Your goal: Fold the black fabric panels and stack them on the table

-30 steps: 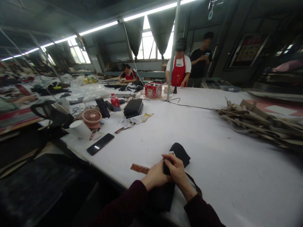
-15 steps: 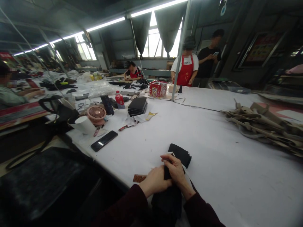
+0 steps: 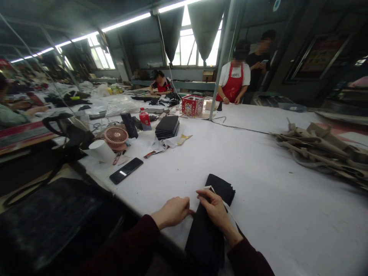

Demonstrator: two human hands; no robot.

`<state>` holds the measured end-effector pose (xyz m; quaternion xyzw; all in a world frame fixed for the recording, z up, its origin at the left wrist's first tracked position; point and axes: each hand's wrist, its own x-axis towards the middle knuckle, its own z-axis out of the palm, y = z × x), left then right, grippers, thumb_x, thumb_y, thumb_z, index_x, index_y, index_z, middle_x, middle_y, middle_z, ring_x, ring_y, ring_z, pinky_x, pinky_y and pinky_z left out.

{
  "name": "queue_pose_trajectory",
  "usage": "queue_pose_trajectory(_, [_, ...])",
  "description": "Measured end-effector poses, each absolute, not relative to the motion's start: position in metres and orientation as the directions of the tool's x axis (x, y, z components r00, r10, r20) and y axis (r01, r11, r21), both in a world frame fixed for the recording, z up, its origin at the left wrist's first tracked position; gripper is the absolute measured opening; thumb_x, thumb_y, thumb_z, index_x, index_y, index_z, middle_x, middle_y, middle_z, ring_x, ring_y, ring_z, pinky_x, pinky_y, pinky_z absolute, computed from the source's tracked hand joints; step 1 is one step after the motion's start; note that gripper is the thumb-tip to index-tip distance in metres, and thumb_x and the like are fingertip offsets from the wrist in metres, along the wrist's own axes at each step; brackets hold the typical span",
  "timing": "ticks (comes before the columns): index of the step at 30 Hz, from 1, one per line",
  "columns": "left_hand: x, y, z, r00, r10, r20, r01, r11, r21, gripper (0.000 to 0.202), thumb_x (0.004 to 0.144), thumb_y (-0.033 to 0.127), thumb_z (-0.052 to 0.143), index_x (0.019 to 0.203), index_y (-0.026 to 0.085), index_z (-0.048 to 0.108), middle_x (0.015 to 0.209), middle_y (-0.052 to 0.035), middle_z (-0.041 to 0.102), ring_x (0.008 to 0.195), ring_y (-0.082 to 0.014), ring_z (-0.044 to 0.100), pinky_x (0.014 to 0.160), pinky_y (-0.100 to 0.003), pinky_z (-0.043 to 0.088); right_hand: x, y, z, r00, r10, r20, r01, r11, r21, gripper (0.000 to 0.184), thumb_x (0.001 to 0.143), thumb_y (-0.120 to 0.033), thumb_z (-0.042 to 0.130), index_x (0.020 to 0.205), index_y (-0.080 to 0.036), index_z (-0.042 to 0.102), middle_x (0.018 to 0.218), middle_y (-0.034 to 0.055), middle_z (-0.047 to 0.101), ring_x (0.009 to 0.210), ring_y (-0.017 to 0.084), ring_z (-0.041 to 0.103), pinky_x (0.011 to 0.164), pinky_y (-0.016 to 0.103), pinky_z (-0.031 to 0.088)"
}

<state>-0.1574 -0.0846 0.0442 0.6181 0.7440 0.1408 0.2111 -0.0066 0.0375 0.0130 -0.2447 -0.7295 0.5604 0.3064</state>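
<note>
A long piece of black fabric (image 3: 209,230) lies on the white table (image 3: 258,161) in front of me and hangs over its near edge. My right hand (image 3: 214,209) rests on the fabric with its fingers pinched on the upper edge, where a small white tag shows. My left hand (image 3: 172,211) lies just left of the fabric with curled fingers, its fingertips touching the fabric's left edge.
A black phone (image 3: 125,171), a pink round fan (image 3: 115,136), a white cup (image 3: 100,150), a red bottle (image 3: 145,118) and a black stack (image 3: 167,126) sit at left. Beige pieces (image 3: 322,149) are piled at right. A person in a red apron (image 3: 234,82) stands behind a pole (image 3: 220,61).
My left hand slid left off the black fabric to its edge. The brown strip that lay left of my hands is no longer in view. The fabric now lies longer toward me.
</note>
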Motion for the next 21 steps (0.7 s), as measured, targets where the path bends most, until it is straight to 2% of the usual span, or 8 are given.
queue_pose_trajectory(3, [-0.166, -0.067, 0.056, -0.094, 0.991, -0.091, 0.843, 0.128, 0.522, 0.007, 0.086, 0.022, 0.054, 0.084, 0.020, 0.060, 0.079, -0.0045, 0.067, 0.077, -0.0221, 0.064, 0.067, -0.027, 0.042, -0.005, 0.039, 0.015, -0.711, 0.683, 0.168, 0.027, 0.265, -0.964, 0.025, 0.083, -0.028, 0.061, 0.104, -0.022, 0.071, 0.098, 0.0040, 0.069, 0.089, 0.020, 0.062, 0.082, 0.033, 0.046])
queue_pose_trajectory(6, [-0.169, -0.055, 0.068, -0.042, 0.998, -0.051, 0.834, 0.063, 0.549, 0.005, 0.086, 0.022, 0.055, 0.083, 0.020, 0.059, 0.079, -0.0025, 0.067, 0.078, -0.0195, 0.063, 0.067, -0.025, 0.041, 0.000, 0.041, 0.023, -0.760, 0.629, 0.165, 0.082, 0.344, -0.935, 0.022, 0.079, -0.020, 0.062, 0.100, -0.023, 0.071, 0.086, 0.0004, 0.065, 0.073, 0.015, 0.056, 0.068, 0.028, 0.043])
queue_pose_trajectory(10, [-0.162, -0.052, 0.075, -0.028, 0.999, -0.018, 0.658, 0.032, 0.753, 0.008, 0.088, 0.028, 0.055, 0.090, 0.021, 0.058, 0.076, 0.0013, 0.065, 0.069, -0.0141, 0.060, 0.061, -0.021, 0.041, 0.004, 0.039, 0.033, -0.827, 0.518, 0.217, 0.090, 0.504, -0.859, 0.009, 0.075, -0.020, 0.071, 0.084, -0.022, 0.070, 0.076, -0.0019, 0.053, 0.068, 0.013, 0.049, 0.061, 0.026, 0.037])
queue_pose_trajectory(12, [-0.158, -0.052, 0.076, -0.036, 0.999, -0.015, 0.527, 0.032, 0.849, 0.009, 0.086, 0.028, 0.057, 0.089, 0.020, 0.058, 0.073, 0.0022, 0.063, 0.066, -0.0126, 0.058, 0.059, -0.020, 0.040, 0.004, 0.036, 0.034, -0.834, 0.483, 0.268, 0.041, 0.539, -0.841, 0.001, 0.080, -0.022, 0.069, 0.080, -0.022, 0.068, 0.079, -0.0009, 0.054, 0.073, 0.014, 0.051, 0.065, 0.027, 0.038])
queue_pose_trajectory(13, [-0.157, -0.051, 0.077, -0.049, 0.999, -0.011, 0.493, 0.034, 0.869, 0.010, 0.086, 0.029, 0.057, 0.088, 0.019, 0.059, 0.073, 0.0022, 0.063, 0.065, -0.0122, 0.057, 0.058, -0.020, 0.040, 0.003, 0.034, 0.033, -0.831, 0.475, 0.289, 0.018, 0.543, -0.839, 0.004, 0.083, -0.022, 0.065, 0.080, -0.022, 0.067, 0.081, -0.0003, 0.055, 0.075, 0.015, 0.052, 0.066, 0.027, 0.039])
queue_pose_trajectory(18, [-0.162, -0.029, 0.080, -0.121, 0.993, 0.016, 0.535, 0.052, 0.844, 0.037, 0.083, 0.046, 0.061, 0.108, 0.019, 0.065, 0.093, -0.0023, 0.067, 0.063, -0.0121, 0.057, 0.059, -0.022, 0.042, 0.002, 0.029, 0.030, -0.831, 0.455, 0.321, -0.038, 0.529, -0.848, 0.017, 0.091, -0.019, 0.052, 0.082, -0.022, 0.065, 0.090, 0.0015, 0.063, 0.084, 0.017, 0.058, 0.075, 0.028, 0.042])
queue_pose_trajectory(19, [-0.163, -0.021, 0.080, -0.089, 0.996, -0.024, 0.547, 0.069, 0.834, 0.039, 0.080, 0.048, 0.063, 0.107, 0.019, 0.067, 0.095, -0.0027, 0.068, 0.065, -0.0129, 0.057, 0.060, -0.022, 0.043, 0.003, 0.029, 0.030, -0.840, 0.446, 0.308, -0.031, 0.528, -0.849, 0.017, 0.091, -0.018, 0.052, 0.083, -0.023, 0.066, 0.090, 0.0012, 0.065, 0.085, 0.017, 0.059, 0.076, 0.029, 0.042])
queue_pose_trajectory(21, [-0.162, -0.005, 0.079, -0.019, 0.990, -0.137, 0.554, 0.124, 0.823, 0.031, 0.076, 0.047, 0.067, 0.089, 0.019, 0.070, 0.084, -0.0013, 0.067, 0.067, -0.0148, 0.057, 0.061, -0.023, 0.042, 0.004, 0.028, 0.029, -0.855, 0.441, 0.274, 0.007, 0.538, -0.843, 0.018, 0.090, -0.015, 0.051, 0.084, -0.023, 0.067, 0.088, 0.0008, 0.067, 0.084, 0.017, 0.060, 0.075, 0.029, 0.042])
